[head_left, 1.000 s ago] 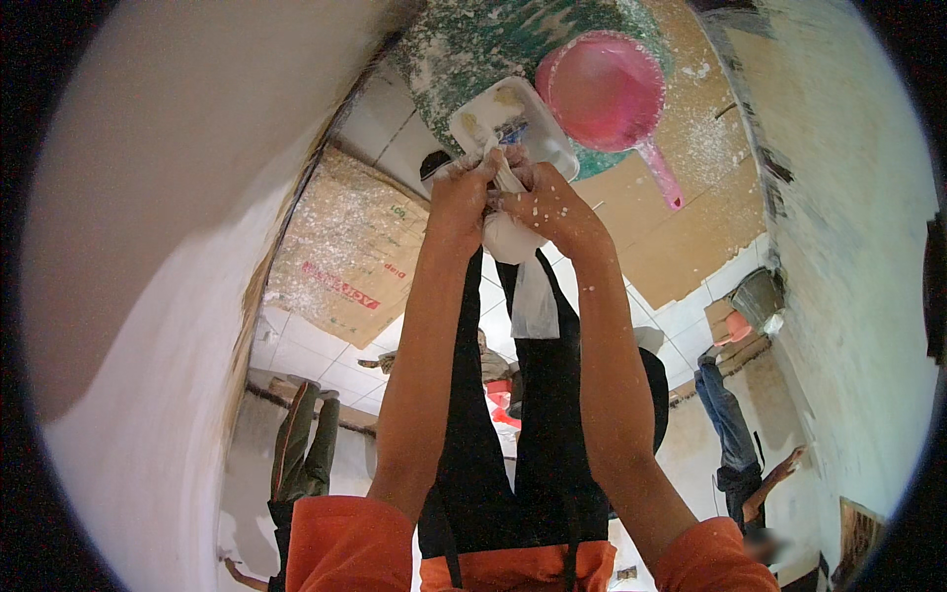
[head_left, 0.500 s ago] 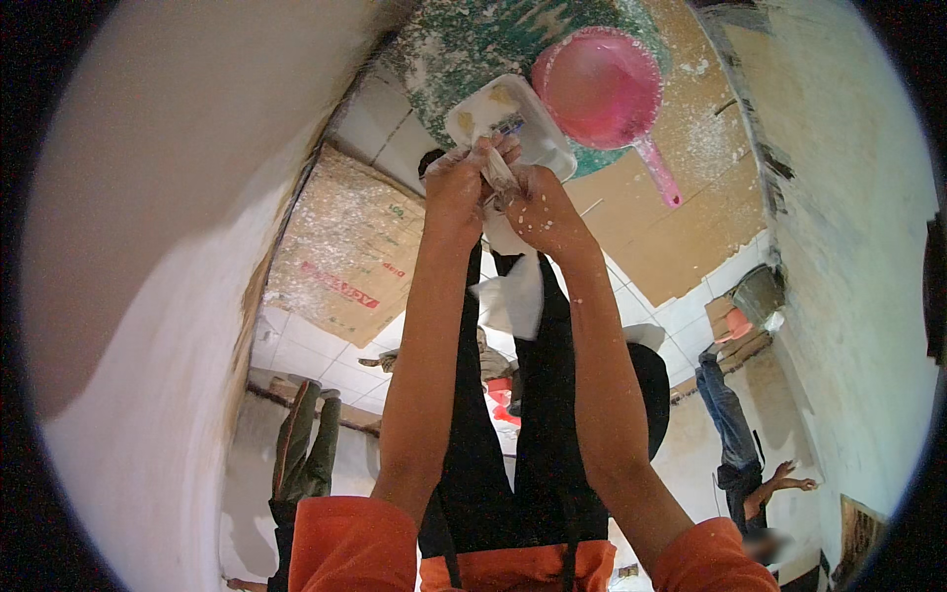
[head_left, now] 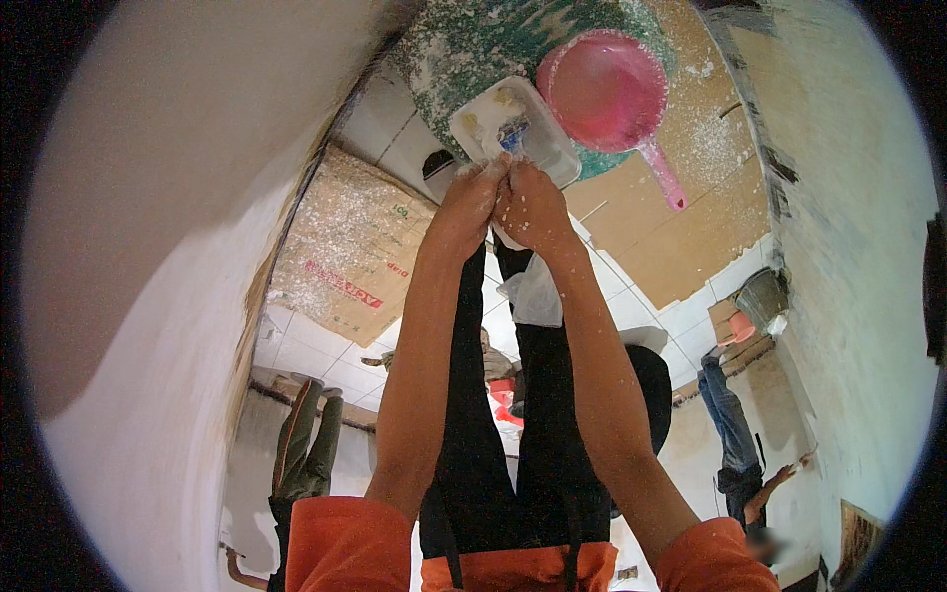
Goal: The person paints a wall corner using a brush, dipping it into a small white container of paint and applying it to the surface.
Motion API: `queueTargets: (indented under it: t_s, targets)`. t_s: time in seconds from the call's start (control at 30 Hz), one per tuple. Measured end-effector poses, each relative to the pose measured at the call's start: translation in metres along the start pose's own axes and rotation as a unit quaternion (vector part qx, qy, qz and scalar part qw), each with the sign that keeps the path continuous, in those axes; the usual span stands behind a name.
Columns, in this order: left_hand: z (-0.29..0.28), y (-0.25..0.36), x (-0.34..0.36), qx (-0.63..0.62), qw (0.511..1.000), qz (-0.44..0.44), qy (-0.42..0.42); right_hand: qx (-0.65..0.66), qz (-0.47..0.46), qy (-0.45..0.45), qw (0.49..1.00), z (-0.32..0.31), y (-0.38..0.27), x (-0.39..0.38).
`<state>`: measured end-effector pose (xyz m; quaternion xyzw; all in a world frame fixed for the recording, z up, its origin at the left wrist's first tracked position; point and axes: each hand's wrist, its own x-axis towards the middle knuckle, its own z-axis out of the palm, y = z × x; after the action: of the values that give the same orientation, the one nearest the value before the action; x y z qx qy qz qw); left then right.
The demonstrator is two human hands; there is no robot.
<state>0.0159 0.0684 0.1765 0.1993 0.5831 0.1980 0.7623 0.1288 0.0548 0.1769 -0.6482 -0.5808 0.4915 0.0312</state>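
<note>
My left hand [head_left: 472,202] and my right hand [head_left: 534,205] are pressed together, fingers closed, at the near edge of a white plastic tub [head_left: 560,163]. Between them they grip a limp, thin white sheet [head_left: 538,296]. Its free end hangs down in front of my black trousers; whether it is plastic or cloth I cannot tell. White spatter covers both hands. Inside the tub lies a small blue-and-clear object [head_left: 513,133], just beyond my fingertips, along with some yellowish residue. A pink long-handled dipper [head_left: 604,91] stands against the tub's right side.
White-spattered cardboard [head_left: 345,252] covers tiles at left, and more cardboard [head_left: 671,232] lies at right. Beneath the tub is a spattered green surface [head_left: 434,99]. Walls close in on both sides. Two people [head_left: 306,434] [head_left: 735,424] stand behind, near a dark bucket [head_left: 762,301].
My hands have drawn closer together and turned, so the twisted part of the white sheet is now hidden. Its hanging end has swung right. The blue object shows more fully.
</note>
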Motion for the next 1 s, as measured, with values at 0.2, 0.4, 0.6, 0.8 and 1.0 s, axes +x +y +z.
queueTargets:
  t_s: [0.2,0.4,0.6,0.8,1.0]
  targets:
    - [-0.001,-0.003,0.021,0.105,0.993,0.032,0.034,0.047,0.009,0.040,0.998,0.000,0.000,0.002]
    - [0.012,0.009,0.036,-0.095,0.991,-0.068,0.063,-0.008,-0.008,-0.001,1.000,-0.006,0.003,0.003]
    - [0.004,-0.014,0.058,-0.179,0.980,-0.073,0.055,0.040,0.037,-0.027,0.998,-0.009,-0.003,-0.011]
    - [0.006,-0.016,0.062,-0.223,0.967,-0.087,0.084,0.034,0.033,-0.018,0.999,-0.010,-0.008,-0.019]
    - [0.010,-0.015,0.068,-0.267,0.953,-0.087,0.114,0.004,0.037,0.024,0.999,-0.011,-0.013,-0.023]
